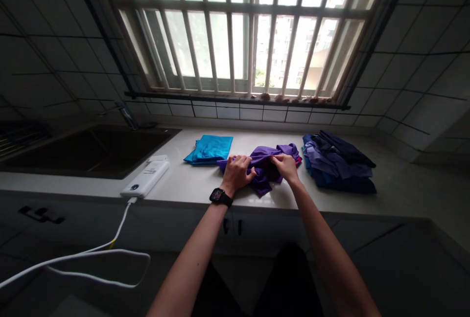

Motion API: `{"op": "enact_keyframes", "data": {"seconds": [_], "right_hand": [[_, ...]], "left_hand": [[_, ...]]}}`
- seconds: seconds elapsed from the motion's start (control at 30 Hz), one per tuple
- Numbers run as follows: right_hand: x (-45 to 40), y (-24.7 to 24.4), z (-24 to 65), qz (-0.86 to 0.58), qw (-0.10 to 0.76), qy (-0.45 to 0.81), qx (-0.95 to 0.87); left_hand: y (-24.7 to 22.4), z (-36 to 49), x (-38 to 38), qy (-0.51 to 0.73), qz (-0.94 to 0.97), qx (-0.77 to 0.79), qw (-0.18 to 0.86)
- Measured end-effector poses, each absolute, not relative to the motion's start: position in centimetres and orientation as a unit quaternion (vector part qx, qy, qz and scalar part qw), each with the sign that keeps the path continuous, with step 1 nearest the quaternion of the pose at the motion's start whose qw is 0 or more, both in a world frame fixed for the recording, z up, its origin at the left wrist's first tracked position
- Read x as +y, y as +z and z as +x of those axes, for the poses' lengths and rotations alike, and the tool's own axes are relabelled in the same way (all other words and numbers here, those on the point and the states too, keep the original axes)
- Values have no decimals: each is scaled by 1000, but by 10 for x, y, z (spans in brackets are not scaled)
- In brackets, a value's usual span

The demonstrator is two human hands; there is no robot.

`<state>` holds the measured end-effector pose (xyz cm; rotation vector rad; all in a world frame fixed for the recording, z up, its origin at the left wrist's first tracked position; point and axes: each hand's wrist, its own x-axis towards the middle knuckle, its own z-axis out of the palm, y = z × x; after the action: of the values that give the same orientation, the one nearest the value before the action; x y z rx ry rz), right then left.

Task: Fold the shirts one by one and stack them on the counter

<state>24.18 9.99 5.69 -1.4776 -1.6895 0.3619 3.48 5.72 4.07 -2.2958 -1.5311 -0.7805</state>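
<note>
A crumpled purple cloth (261,180) with a bit of red at its right side lies on the white counter in front of me. My left hand (237,175), wearing a black watch on the wrist, has its fingers curled on the cloth's left part, with the thumb towards the middle. Pinched between the thumb and fingers of my right hand (286,166) is the upper right part of the same cloth. Just left of it lies a folded bright blue cloth (211,148). What kind of garment the purple cloth is, I cannot tell.
To the right sits a stack of folded dark blue and purple clothes (336,164). A white power bank (147,179) with a white cable (121,226) lies near the counter's front edge. A dark sink (110,175) is at the left, below a barred window (242,9).
</note>
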Motion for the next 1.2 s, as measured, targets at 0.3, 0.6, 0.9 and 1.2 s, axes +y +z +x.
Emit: {"op": "enact_keyframes", "data": {"seconds": [0.3, 0.6, 0.9, 1.2], "right_hand": [[85, 24, 247, -562, 403, 137, -709], [71, 20, 243, -557, 475, 123, -670], [72, 24, 251, -599, 618, 27, -509], [65, 25, 250, -572, 601, -10, -557]], "left_hand": [[35, 37, 58, -223, -819, -508, 145], [35, 34, 61, -231, -791, -553, 119], [39, 29, 59, -281, -702, -641, 131], [60, 9, 57, -382, -611, -682, 127]]}}
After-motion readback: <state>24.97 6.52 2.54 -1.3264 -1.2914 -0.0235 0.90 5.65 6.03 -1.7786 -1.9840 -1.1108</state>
